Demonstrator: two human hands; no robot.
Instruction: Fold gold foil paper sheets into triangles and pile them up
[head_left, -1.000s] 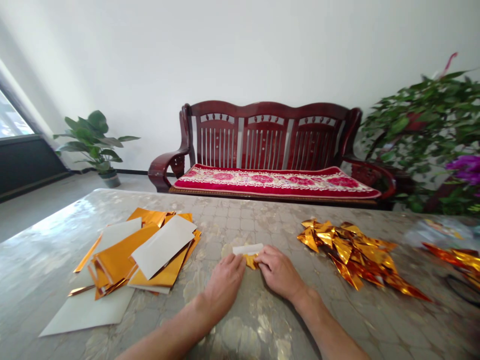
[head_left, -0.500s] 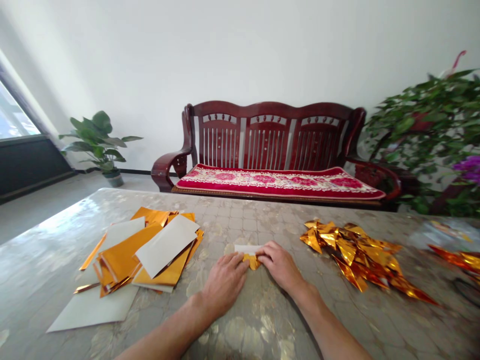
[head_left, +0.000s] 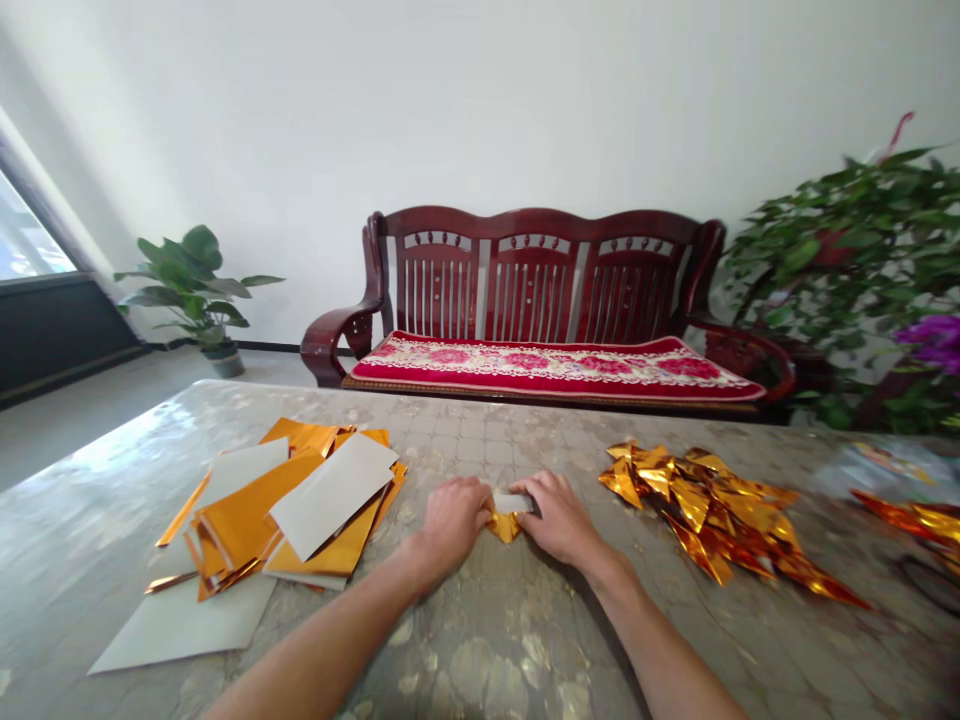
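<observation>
Left hand (head_left: pixel 452 522) has moved forward, now level with right hand (head_left: pixel 556 520). Both are curled nearly closed, fingertips pinching a small folded gold-foil piece (head_left: pixel 504 527) and white paper strip (head_left: pixel 513 503) on the grey marbled tabletop (head_left: pixel 480 640). Crumpled gold-foil triangles (head_left: pixel 709 510) lie right; stacked gold-and-white rectangular sheets (head_left: pixel 300 505) lie left.

Head-worn view, facing forward and down; left hand (head_left: pixel 450 522), right hand (head_left: pixel 559 520) near, wooden bench (head_left: pixel 536 290) well beyond.
</observation>
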